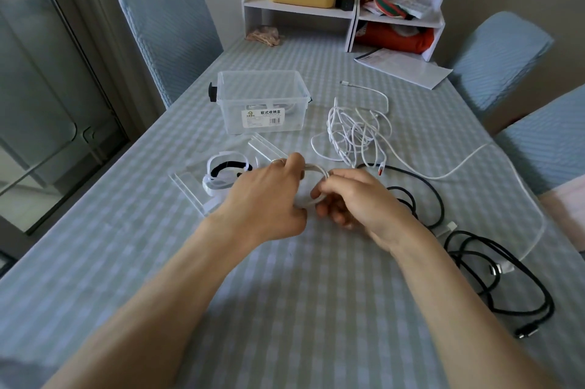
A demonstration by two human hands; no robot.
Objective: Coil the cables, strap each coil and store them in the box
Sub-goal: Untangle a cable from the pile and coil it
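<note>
White cable coil (318, 178) is gripped by curled fingers of left hand (269, 198) and right hand (354, 198).

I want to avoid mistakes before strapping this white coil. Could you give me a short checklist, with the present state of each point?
1. Both hands hold the white coil: ok; left hand and right hand grip it.
2. Coil fully wound: not ok; its white cable tail runs loose across the table to the right.
3. Straps within reach: ok; straps lie just left of the left hand.
4. Clear box open to receive the coil: ok; no lid on it.
5. Tail free of the black cables: cannot tell; they lie close together.
</note>
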